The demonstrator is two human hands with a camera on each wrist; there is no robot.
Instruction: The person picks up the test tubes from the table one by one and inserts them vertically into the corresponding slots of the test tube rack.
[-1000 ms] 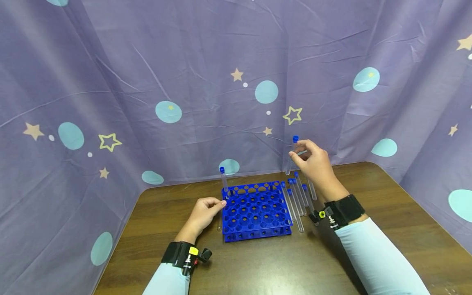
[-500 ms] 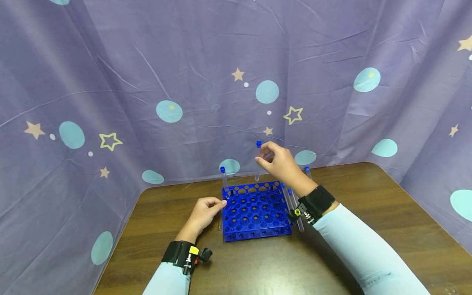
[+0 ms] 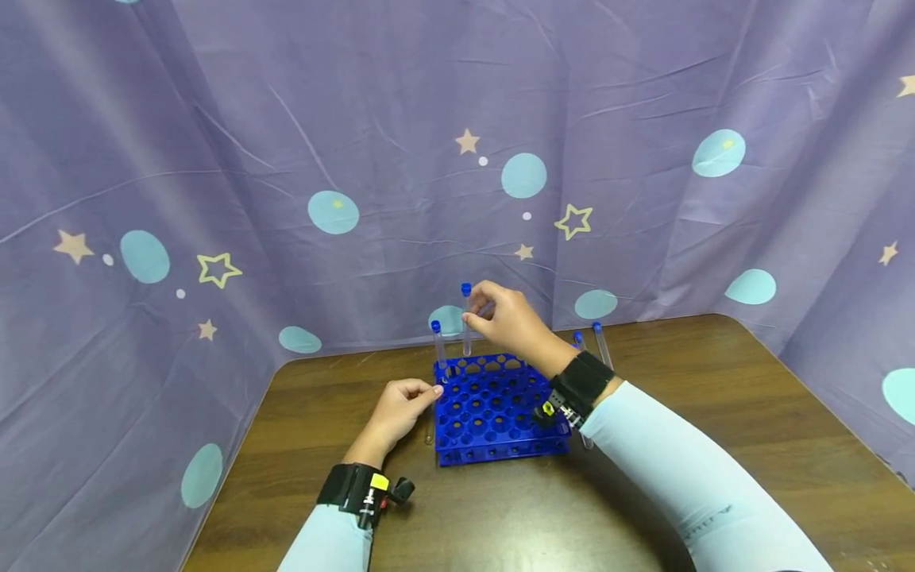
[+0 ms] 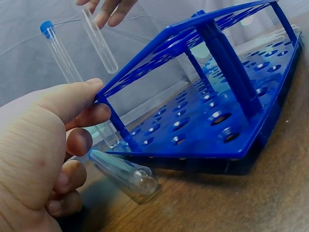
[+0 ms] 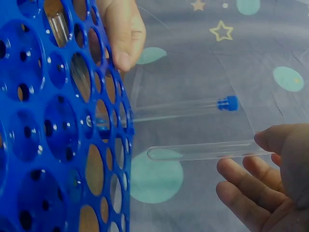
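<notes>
Pinching one tube (image 3: 467, 340) near far edge of one rack (image 3: 493, 445), right hand (image 3: 511, 322); left hand (image 3: 397, 409) pinching its left edge; second tube (image 3: 439, 349) standing, far-left corner.

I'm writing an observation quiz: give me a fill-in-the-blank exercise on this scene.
The right hand holds a test tube whose cap is coloured ____.
The left hand touches the ____ (left/right) side of the rack.
The curtain is printed with spots and five-pointed ____.

Missing words: blue; left; stars.
</notes>
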